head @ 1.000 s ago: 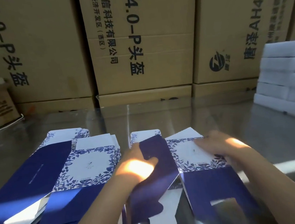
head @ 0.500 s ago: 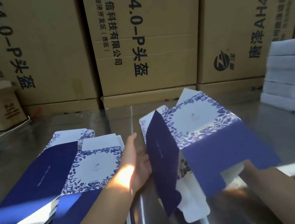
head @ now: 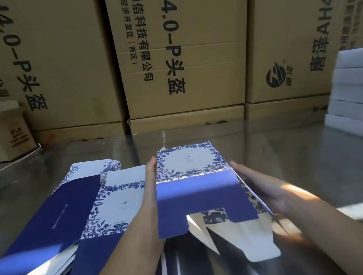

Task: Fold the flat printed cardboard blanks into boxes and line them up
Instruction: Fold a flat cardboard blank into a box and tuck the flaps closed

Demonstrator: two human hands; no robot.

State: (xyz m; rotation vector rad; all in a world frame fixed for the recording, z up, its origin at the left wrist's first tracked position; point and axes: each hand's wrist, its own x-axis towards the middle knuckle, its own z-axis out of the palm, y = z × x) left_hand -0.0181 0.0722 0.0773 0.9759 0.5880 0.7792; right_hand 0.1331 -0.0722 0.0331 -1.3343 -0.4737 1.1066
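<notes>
Head view, flat hands (head: 151, 181) flanking box (head: 192, 181)

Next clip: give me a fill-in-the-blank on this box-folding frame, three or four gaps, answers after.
The pile of flat blanks lies to the ____ of the half-opened box. The left hand and right hand each press one ____ of that box. The stack of white blocks stands on the ____ part of the table. The cartons behind the table are ____ in colour.
Answers: left; side; right; brown.
</notes>
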